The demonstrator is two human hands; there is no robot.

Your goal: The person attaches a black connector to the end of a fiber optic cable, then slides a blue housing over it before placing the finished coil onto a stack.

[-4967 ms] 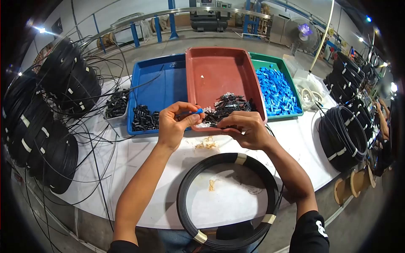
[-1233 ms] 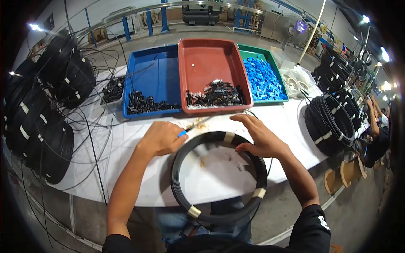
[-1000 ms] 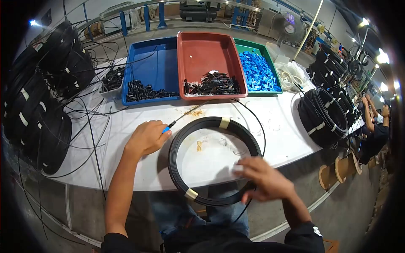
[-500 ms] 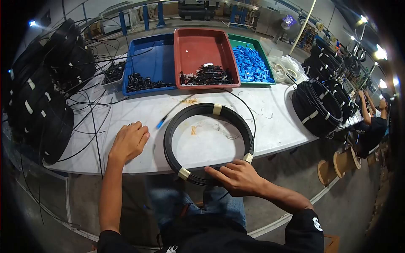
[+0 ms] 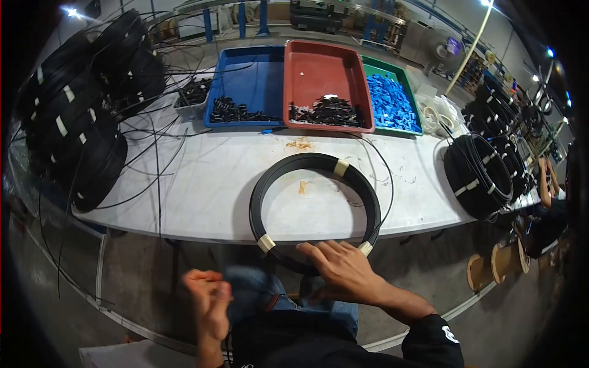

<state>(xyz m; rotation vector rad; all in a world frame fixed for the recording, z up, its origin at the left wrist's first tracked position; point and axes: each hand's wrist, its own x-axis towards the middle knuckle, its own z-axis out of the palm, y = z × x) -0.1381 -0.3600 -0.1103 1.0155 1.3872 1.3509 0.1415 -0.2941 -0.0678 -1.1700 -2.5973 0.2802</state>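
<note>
A coil of black cable (image 5: 262, 190), bound with pale tape, lies at the front edge of the white table, partly overhanging it. My right hand (image 5: 346, 273) grips its near side, fingers over the top and thumb hidden beneath. A loose cable end runs from the coil's right side toward the red tray, and a blue connector tip (image 5: 267, 131) lies in front of the trays. My left hand (image 5: 208, 300) is below the table edge, near my lap and apart from the coil. Its fingers look bent but are blurred, and whether they hold anything does not show.
Behind the coil stand a blue tray (image 5: 248, 70) and a red tray (image 5: 325, 70) with black parts, and a green tray (image 5: 414, 116) of blue pieces. Stacked cable coils (image 5: 92, 135) fill the left; more coils (image 5: 478, 175) stand at right. A co-worker (image 5: 546, 214) is far right.
My left hand has moved off the tabletop, down toward my lap. The blue-tipped cable end has swung away toward the trays. My right hand stays on the coil while the view has shifted.
</note>
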